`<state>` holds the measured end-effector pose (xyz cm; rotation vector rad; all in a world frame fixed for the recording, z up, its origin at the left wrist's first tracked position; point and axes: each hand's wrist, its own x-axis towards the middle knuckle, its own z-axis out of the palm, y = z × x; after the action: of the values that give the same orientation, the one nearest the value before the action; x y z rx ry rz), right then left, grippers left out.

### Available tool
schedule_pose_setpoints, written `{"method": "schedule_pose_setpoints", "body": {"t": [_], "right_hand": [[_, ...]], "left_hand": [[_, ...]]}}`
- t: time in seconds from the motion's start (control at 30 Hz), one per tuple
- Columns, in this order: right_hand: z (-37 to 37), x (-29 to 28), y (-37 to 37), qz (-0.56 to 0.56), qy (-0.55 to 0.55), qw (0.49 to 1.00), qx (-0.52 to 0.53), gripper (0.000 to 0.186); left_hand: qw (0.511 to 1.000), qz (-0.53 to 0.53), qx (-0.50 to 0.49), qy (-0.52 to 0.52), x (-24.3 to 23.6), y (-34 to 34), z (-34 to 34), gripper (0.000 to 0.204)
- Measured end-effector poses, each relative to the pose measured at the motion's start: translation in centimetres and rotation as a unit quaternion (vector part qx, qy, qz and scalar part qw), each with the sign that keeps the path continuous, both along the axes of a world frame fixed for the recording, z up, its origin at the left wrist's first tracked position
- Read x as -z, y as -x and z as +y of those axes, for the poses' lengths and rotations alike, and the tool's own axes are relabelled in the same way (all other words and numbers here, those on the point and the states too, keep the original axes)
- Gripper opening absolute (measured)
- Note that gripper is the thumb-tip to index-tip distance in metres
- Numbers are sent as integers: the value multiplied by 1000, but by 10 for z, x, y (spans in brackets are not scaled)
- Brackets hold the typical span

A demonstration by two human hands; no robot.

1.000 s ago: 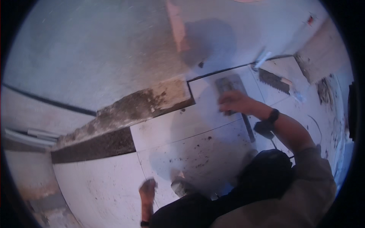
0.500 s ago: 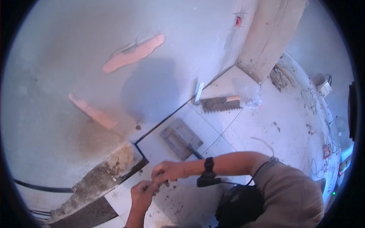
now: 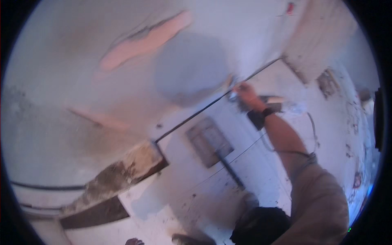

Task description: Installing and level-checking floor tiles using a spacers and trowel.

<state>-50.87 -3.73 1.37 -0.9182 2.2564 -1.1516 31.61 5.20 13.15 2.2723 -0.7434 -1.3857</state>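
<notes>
My right hand (image 3: 248, 94) reaches out to the foot of the wall, its fingers curled at a narrow, light-coloured flat tool (image 3: 232, 97) there. Motion blur and the fingers cover most of that tool. Just behind the hand lies a notched trowel (image 3: 273, 104) with a light handle, partly hidden by the wrist. Only some fingertips of my left hand (image 3: 134, 241) show at the lower edge; whether they hold anything is hidden. Between the hands, a grey rectangular plate (image 3: 209, 141) with a long dark handle lies on the pale tiles.
A rough, broken masonry edge (image 3: 132, 165) juts from the wall at lower left, beside a dark gap (image 3: 96, 214) in the tiling. Pink patches (image 3: 143, 43) mark the wall. A clear plastic bag (image 3: 296, 107) lies past the trowel. Crumbs of debris dot the floor.
My hands were together over the floor and have parted. The right has stretched forward to the tool at the wall; the left has dropped to the lower edge. The view has shifted.
</notes>
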Motion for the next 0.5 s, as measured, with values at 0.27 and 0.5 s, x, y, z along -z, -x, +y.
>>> {"method": "schedule_pose_setpoints", "body": {"t": [0.27,0.5], "right_hand": [[20,-145,-138,99,221,969,-57,27],[33,-143,-358,282,-104,694,-654,23]], "left_hand": [[996,-15,-85,1,30,-15,64,15],[993,113,16,26,79,2,23,16]]}}
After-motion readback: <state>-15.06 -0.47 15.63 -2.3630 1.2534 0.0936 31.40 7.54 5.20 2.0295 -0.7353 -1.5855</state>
